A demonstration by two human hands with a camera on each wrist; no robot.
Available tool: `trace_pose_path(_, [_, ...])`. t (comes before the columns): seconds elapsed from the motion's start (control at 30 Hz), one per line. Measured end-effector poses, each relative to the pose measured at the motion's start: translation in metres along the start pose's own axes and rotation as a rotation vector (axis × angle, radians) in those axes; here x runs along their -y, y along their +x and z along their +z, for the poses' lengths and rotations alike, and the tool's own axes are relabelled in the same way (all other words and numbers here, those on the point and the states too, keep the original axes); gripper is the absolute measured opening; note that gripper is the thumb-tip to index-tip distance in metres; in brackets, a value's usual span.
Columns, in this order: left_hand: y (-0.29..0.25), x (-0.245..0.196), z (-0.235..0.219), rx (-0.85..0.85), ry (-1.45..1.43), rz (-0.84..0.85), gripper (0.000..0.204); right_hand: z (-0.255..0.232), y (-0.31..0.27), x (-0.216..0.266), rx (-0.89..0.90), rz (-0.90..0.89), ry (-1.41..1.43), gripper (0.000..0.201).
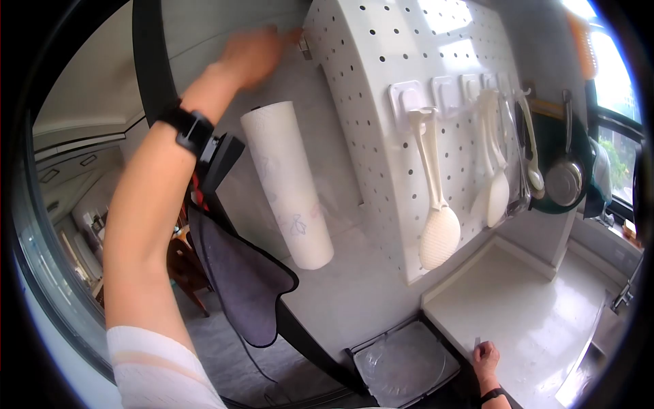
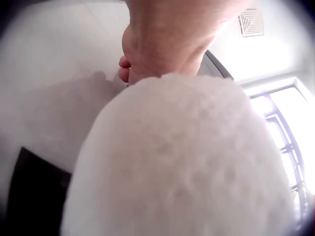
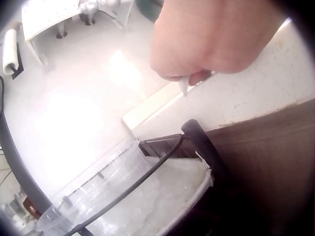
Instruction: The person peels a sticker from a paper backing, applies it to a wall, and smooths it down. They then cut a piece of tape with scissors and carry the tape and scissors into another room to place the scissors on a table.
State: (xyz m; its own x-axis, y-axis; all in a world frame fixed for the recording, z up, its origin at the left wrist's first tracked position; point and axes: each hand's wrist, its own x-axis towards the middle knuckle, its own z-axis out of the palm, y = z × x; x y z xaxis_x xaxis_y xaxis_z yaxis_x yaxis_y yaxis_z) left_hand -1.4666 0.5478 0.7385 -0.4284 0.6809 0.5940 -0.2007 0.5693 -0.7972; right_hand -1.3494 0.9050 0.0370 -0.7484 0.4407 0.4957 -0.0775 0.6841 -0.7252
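Left hand (image 1: 251, 60) blurred: opening, grip unclear to me. Right hand (image 1: 486, 359) pinches pale sliver (image 3: 184, 86). Lowering left could bump paper roll (image 1: 289, 185) beneath.

Over the head feed I see a smooth pale-grey wall (image 1: 340, 300) behind a glossy white countertop (image 1: 518, 293), daylight glaring through a dark-framed glass window (image 1: 618, 82), and, at left, a brown wooden chair (image 1: 184, 269) on grey flooring (image 1: 221, 337). My left wrist feed shows a square white ceiling vent (image 2: 251, 22).

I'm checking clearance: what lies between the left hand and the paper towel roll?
In the head view, only bare grey wall shows between the left hand and the paper towel roll.
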Motion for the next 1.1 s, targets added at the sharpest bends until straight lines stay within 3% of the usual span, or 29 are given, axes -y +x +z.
trace_pose_path(0.1, [0.012, 0.004, 0.007, -0.029, -0.008, -0.077, 0.048, 0.000, 0.001, 0.001, 0.026, 0.011, -0.011, 0.008])
trace_pose_path(0.17, [0.014, 0.001, 0.009, -0.006, 0.012, -0.073, 0.049, -0.003, 0.002, 0.013, -0.062, -0.074, -0.053, 0.008])
trace_pose_path(0.23, [0.015, -0.002, 0.011, 0.020, 0.040, -0.115, 0.062, -0.006, 0.003, 0.018, -0.046, -0.050, -0.045, 0.008])
trace_pose_path(0.37, [0.005, -0.005, 0.008, 0.006, 0.077, -0.029, 0.061, -0.010, 0.004, 0.024, -0.032, -0.010, 0.000, 0.007])
trace_pose_path(0.43, [-0.001, -0.008, 0.003, 0.061, 0.113, 0.022, 0.049, -0.009, 0.003, 0.021, -0.030, -0.012, -0.002, 0.007])
trace_pose_path(0.67, [0.004, -0.012, 0.006, 0.032, -0.008, -0.036, 0.051, -0.004, 0.002, 0.014, -0.032, -0.047, -0.042, 0.008])
trace_pose_path(0.93, [-0.004, -0.017, -0.007, 0.131, 0.045, 0.078, 0.050, -0.007, 0.003, 0.020, -0.030, -0.024, -0.016, 0.009])
trace_pose_path(1.07, [-0.003, -0.006, -0.003, 0.113, 0.000, 0.123, 0.051, -0.006, 0.003, 0.016, -0.031, -0.010, -0.001, 0.009])
trace_pose_path(1.1, [0.001, -0.002, 0.008, 0.007, -0.040, 0.051, 0.055, -0.004, 0.003, 0.016, -0.034, -0.010, 0.000, 0.009])
